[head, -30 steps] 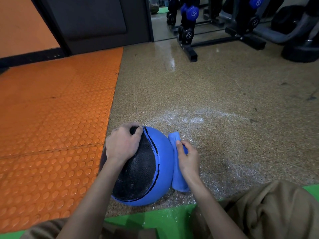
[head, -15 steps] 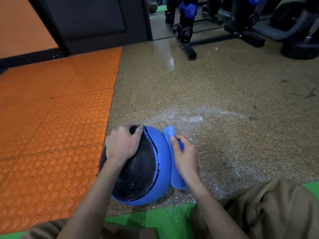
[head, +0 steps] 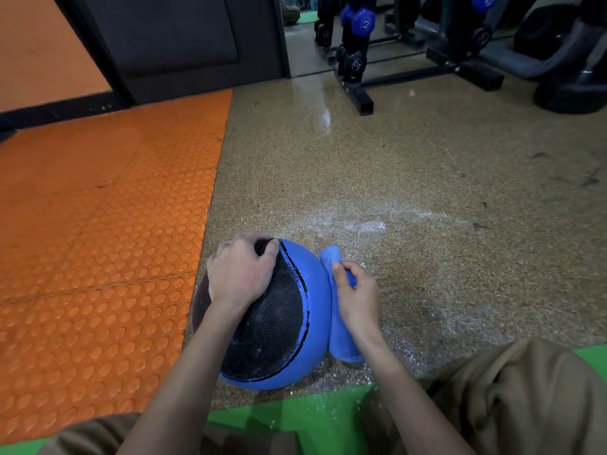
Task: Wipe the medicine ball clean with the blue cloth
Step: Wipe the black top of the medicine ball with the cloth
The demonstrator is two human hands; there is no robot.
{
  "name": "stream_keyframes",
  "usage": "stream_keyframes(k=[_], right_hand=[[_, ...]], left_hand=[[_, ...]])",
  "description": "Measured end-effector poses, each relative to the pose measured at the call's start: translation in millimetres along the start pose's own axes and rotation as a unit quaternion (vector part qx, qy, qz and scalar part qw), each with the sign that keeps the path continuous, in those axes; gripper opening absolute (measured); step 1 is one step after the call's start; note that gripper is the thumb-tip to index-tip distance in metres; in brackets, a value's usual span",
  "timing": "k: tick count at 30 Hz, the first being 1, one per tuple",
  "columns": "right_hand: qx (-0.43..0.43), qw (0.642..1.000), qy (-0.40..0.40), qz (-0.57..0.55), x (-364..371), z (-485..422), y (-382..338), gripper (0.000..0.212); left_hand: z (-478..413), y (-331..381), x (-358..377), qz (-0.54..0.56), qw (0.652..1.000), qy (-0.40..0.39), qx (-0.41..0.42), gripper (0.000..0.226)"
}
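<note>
- The speckled tan floor is filling the view from the centre out to 3 o'clock.
- An orange studded mat is lying along the 9 o'clock side, its edge meeting the floor just left of the ball.
- A dark panel is standing at 11 o'clock, behind the mat.
- A black rack is standing at 1 o'clock, well apart from the ball.
- A tan trouser leg is showing at 5 o'clock.
- A green mat is running along the 6 o'clock edge, just below the ball.
- The ball, blue with a black textured panel, is sitting on the floor at 6 o'clock, between the two forearms.
- A pale dusty patch is lying on the floor at the ball's 1 o'clock.
- The cloth, bunched into a long roll, is pressing against the ball's 3 o'clock side, one end poking up past the fingers and the other hanging near the floor.
- The left hand is gripping the ball at its 11 o'clock, fingers spread and curled over the top and the thumb lying on the black panel.
- The right hand is holding the cloth, fingers curled round the roll and the thumb pressing it against the ball.
- A blue dumbbell is resting on the rack at 12 o'clock.
</note>
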State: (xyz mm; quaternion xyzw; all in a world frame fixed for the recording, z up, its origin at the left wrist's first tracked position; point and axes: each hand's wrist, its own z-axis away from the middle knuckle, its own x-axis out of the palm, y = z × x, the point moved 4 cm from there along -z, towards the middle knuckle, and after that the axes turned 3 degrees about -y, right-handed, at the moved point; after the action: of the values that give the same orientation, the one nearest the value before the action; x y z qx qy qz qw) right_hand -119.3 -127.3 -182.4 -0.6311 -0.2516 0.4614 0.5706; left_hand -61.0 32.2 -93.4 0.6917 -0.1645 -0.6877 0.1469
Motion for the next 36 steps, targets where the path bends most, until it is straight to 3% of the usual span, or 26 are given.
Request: stream_keyframes(k=[5,19,36], right_hand=[[-0.029,1.000,0.001,0.012,1,1,-10,0.023],[-0.005,0.999,-0.003,-0.036,0,-1,-4,0.013],[0.016,0.999,0.013,-0.042,-1,-9,13,0.024]], left_hand=[[-4,-5,0,0.004,1.000,-0.002,-0.004,0.030],[-2,0,1,0.009,1.000,0.004,0.003,0.030],[1,12,6,0.007,1.000,0.013,0.026,0.029]])
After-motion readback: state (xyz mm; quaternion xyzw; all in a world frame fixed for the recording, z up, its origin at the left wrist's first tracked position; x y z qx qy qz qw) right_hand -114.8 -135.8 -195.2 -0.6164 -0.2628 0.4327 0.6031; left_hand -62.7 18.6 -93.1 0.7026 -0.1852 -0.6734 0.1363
